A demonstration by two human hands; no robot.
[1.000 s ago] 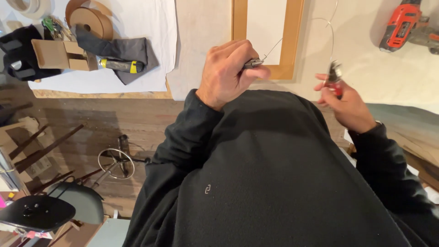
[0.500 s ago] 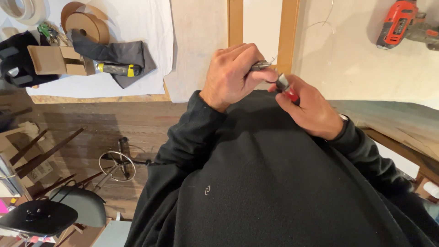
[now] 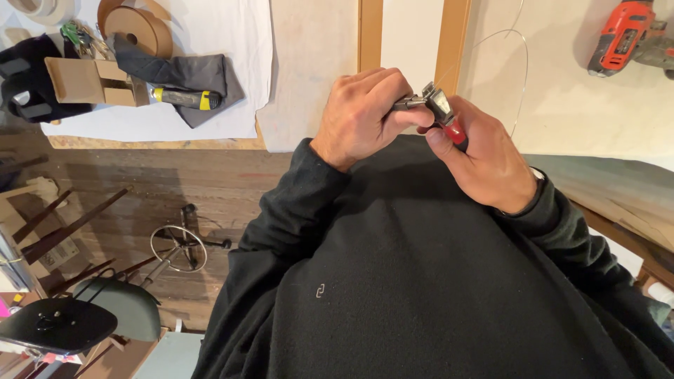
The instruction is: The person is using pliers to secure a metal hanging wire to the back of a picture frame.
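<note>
Two hands up at chest height over a black sweatshirt (image 3: pixel 435 281): left hand (image 3: pixel 365 116) fisted around one small metal tool (image 3: pixel 409 102), tip poking out toward the right; right hand (image 3: pixel 488 161) clamped on one pair of red-handled pliers (image 3: pixel 444 112), jaws touching that tool's tip. One thin wire (image 3: pixel 523 63) looping up just behind the pliers, in front of one wooden frame (image 3: pixel 370 35). On the bench: one red cordless drill (image 3: pixel 625 35) far right, one yellow-black screwdriver (image 3: pixel 184 99) on grey cloth (image 3: pixel 189 74), two tape rolls (image 3: pixel 137 24), one cardboard box (image 3: pixel 88 81); one stool (image 3: pixel 60 323) below left.
</note>
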